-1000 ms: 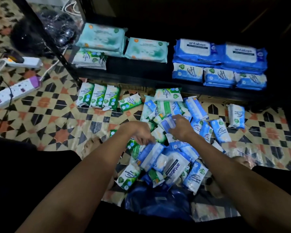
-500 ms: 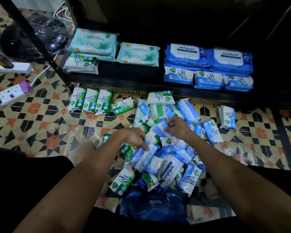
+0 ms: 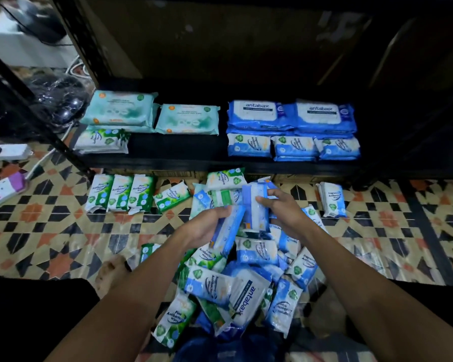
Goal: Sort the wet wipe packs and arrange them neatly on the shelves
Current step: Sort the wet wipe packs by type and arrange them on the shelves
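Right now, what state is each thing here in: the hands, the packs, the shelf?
Left hand: grips a blue pack, lifted above the pile.
Right hand: holds another blue pack, upright.
Floor pile: jumbled, blue and green mixed.
Green packs: three lined up side by side on the floor.
Shelf: partly filled; teal packs left, blue stacks right.

Both hands over the pile (image 3: 236,280): left hand (image 3: 203,227) grips a blue pack (image 3: 226,228), right hand (image 3: 283,209) pinches another pack (image 3: 255,205).
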